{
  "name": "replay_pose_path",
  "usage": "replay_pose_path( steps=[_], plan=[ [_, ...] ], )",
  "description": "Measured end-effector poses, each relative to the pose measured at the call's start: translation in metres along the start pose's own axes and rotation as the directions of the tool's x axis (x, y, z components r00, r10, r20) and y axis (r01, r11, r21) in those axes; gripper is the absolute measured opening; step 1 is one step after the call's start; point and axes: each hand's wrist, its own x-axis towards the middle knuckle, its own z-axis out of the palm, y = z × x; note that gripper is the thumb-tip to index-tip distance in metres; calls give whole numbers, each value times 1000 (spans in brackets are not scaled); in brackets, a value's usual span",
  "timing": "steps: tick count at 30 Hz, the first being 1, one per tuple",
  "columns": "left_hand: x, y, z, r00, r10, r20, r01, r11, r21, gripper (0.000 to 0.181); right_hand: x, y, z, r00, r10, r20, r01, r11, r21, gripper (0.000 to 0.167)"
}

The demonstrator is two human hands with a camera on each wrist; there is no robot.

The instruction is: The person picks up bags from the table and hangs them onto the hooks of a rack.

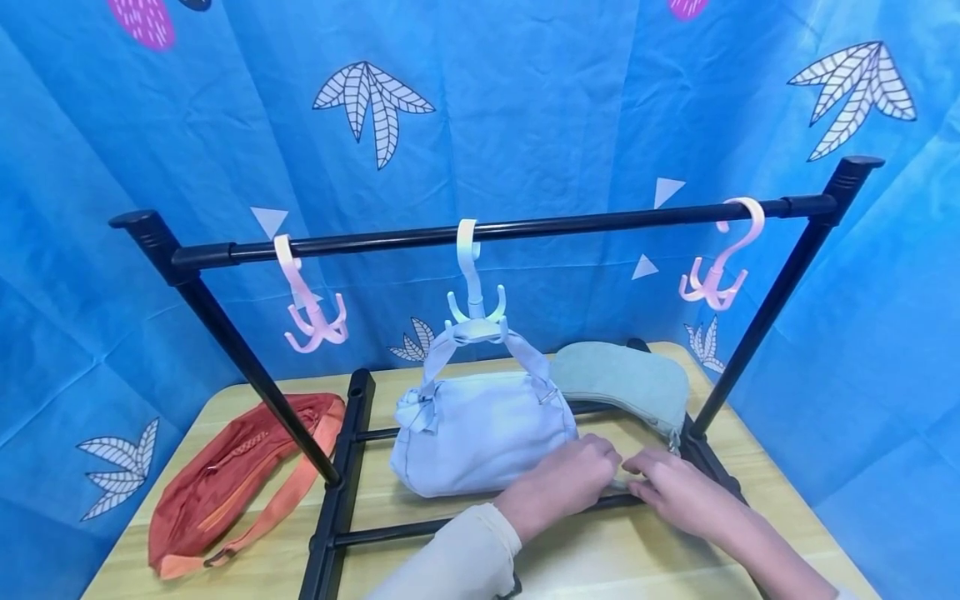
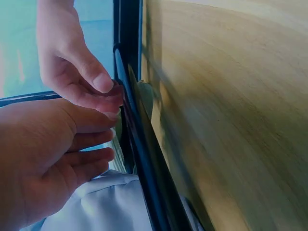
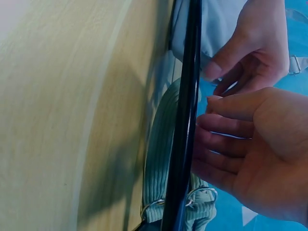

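Left hand (image 1: 562, 483) and right hand (image 1: 678, 492) nearly meet by near crossbar (image 1: 397, 531) of black rack (image 1: 375, 242), fingers loosely bent; whether either pinches anything, cannot tell. Green bag (image 1: 622, 379) lies far right, its strap (image 3: 161, 144) (ribbed, with metal rings) beside near crossbar, close to hands. Blue bag (image 1: 487, 433), left of it, hangs by handle (image 1: 529, 359) from middle hook (image 1: 473, 287). Red bag (image 1: 225, 483) lies far left on table (image 1: 592, 554).

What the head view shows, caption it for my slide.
Pale blue bag hooked on the middle hanger of a black rack, fingers near a green bag.
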Motion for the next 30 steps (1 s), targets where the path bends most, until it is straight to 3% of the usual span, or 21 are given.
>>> replay_pose_path(
  steps=[4,7,13,19,24,30],
  plan=[
    [2,2,0,997,6,82,-5,1000,-15,19,1,3,2,1000,-4,17,4,1000,-3,16],
    [1,3,0,995,17,103,-16,1000,-8,16,2,4,4,999,-13,41,12,999,30,8],
    [-2,5,4,996,20,86,-25,998,64,13,4,8,6,998,-23,61,21,999,35,7],
    [-1,8,16,998,14,59,-21,993,116,13,6,11,10,998,-59,8,60,998,-21,8],
    [3,8,18,998,-3,67,-5,993,119,14,7,12,13,995,-93,-39,91,995,-37,7],
    [5,7,18,999,-7,40,3,994,108,12,8,11,14,998,-58,-9,58,998,-5,8]
  ],
)
